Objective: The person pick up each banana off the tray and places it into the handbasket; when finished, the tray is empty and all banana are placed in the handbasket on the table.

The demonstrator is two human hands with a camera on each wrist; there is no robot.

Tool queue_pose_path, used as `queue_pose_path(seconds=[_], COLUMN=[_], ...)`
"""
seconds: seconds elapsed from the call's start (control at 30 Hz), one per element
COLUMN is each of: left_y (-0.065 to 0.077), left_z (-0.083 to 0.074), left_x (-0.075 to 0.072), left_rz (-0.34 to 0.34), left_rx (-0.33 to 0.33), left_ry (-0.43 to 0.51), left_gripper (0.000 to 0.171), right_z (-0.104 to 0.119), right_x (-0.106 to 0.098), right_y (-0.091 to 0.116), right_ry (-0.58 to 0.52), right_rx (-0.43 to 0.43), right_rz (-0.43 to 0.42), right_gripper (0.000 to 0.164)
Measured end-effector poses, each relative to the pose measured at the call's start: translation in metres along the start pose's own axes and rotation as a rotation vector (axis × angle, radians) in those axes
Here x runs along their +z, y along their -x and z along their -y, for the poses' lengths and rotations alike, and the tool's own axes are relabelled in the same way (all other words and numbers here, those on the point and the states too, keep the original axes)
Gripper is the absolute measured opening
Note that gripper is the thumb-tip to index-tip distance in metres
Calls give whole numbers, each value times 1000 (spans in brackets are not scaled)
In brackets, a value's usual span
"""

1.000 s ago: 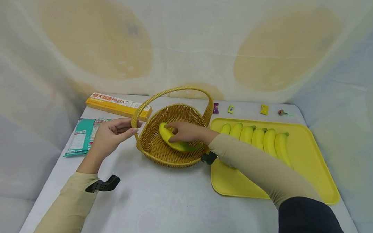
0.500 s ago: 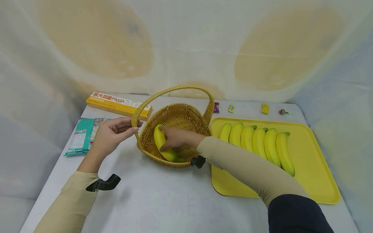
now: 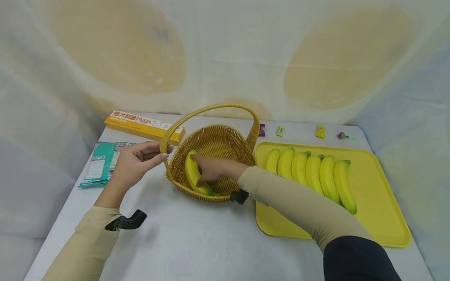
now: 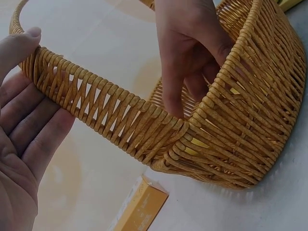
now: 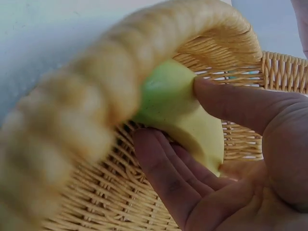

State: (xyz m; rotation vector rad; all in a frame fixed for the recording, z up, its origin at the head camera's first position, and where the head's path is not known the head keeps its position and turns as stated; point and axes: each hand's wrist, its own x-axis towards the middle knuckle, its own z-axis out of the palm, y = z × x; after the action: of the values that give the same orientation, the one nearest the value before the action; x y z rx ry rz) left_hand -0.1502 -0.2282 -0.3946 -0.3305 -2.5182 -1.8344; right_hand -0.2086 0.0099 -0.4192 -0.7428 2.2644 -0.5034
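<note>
A woven wicker basket (image 3: 225,144) stands mid-table in the head view, its tall handle arching over it. My left hand (image 3: 133,163) pinches the left side of that handle between thumb and fingers, as the left wrist view also shows. Inside the basket, a yellow banana (image 3: 192,173) with a greenish end lies along the left wall. My right hand (image 3: 213,168) reaches in over the right rim and holds the banana, thumb on one side and fingers on the other in the right wrist view. The basket's rim (image 5: 106,82) hides part of the banana there.
Right of the basket, a yellow tray (image 3: 378,196) bears a row of several bananas (image 3: 326,176). A pasta box (image 3: 145,126) and a teal packet (image 3: 103,162) lie at the left. Small wrapped candies (image 3: 320,131) and a lollipop (image 3: 343,135) line the back.
My right hand has moved the banana leftward inside the basket, and it now lies steeper against the left wall. My left hand has kept its grip on the handle.
</note>
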Motion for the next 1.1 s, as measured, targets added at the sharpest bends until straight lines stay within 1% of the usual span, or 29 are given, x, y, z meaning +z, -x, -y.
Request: queue_pose_path(seconds=[0.2, 0.3, 0.4, 0.5, 0.57, 0.73, 0.83, 0.97, 1.1], left_y=[-1, -1, 0, 1, 2, 2, 1, 1, 1], left_z=[0, -1, -2, -2, -2, 0, 1, 1, 1], left_x=[2, 3, 3, 3, 2, 2, 2, 2, 1], left_rz=[0, 1, 3, 0, -4, 1, 5, 4, -2], left_rx=[2, 11, 15, 12, 12, 37, 55, 57, 58], left_ry=[-1, 0, 6, 13, 11, 20, 31, 32, 24], left_gripper=[35, 34, 34, 34, 33, 30, 29, 30, 30], right_z=[-11, -17, -25, -33, -37, -51, -64, -87, -112], right_x=[-3, -5, -5, -3, -2, 2, 6, 11, 15], right_y=[13, 25, 38, 54, 65, 100, 122, 149, 173], right_ry=[-72, -102, -108, -108, -113, -130, -142, -171, -193], right_rx=[-29, -52, -75, -88, -93, -93, -85, -70, -25], right_rz=[1, -23, -68, -143, -213, -398, -479, -545, -581], right_gripper=[100, 93, 84, 77, 74, 69, 63, 59, 55])
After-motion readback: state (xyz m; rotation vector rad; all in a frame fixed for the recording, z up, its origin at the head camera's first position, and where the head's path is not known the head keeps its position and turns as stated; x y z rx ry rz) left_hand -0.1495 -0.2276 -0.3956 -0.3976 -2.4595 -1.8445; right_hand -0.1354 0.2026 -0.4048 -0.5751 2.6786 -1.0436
